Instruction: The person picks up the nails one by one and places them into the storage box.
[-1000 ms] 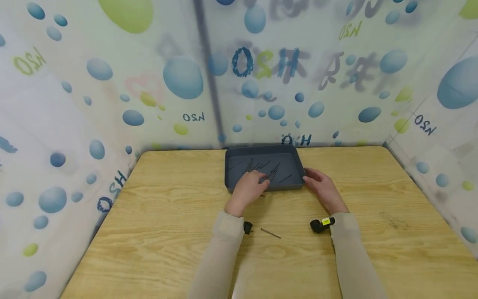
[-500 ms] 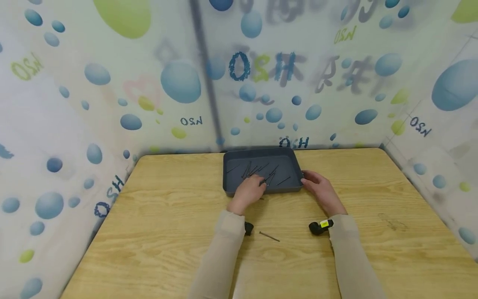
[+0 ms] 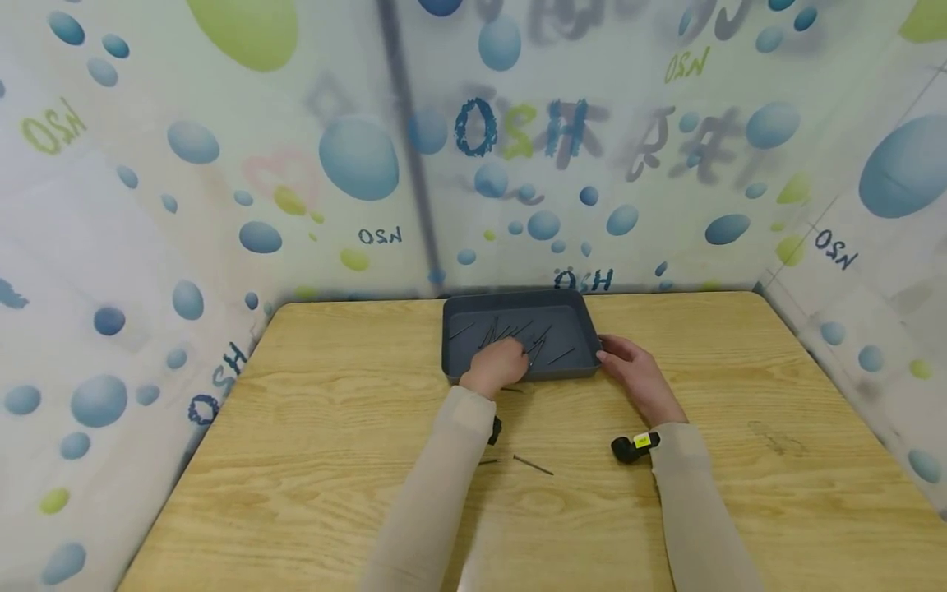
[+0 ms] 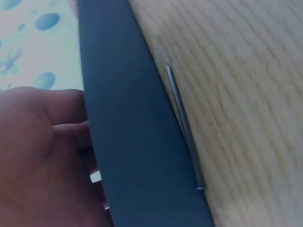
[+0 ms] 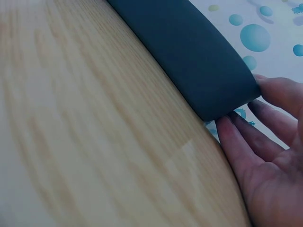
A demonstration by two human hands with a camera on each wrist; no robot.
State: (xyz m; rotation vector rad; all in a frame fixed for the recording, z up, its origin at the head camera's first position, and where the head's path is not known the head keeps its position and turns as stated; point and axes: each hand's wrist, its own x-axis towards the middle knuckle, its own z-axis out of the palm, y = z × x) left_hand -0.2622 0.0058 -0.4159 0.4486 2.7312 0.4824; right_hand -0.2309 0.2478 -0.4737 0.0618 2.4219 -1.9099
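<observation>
A dark grey tray [image 3: 577, 316] sits at the far middle of the wooden table and holds several thin dark nails [image 3: 543, 339]. My left hand [image 3: 497, 367] reaches over the tray's front wall [image 4: 137, 142], its fingers bent down among the nails. The wall hides the fingertips in the left wrist view. My right hand [image 3: 629, 370] lies with straight fingers [image 5: 246, 142] against the tray's right front corner [image 5: 208, 75]. One nail [image 4: 183, 127] lies on the table along the tray's front wall.
Another nail [image 3: 534, 465] and a short piece [image 3: 488, 462] lie on the table [image 3: 311, 460] between my forearms. A black wrist camera with a yellow label [image 3: 635, 445] sits at my right sleeve. Printed sheet walls [image 3: 222, 189] close off the table on three sides.
My left hand has slid a little farther into the tray and its forearm has shifted, uncovering a short piece on the table. The right hand has stayed at the tray's corner.
</observation>
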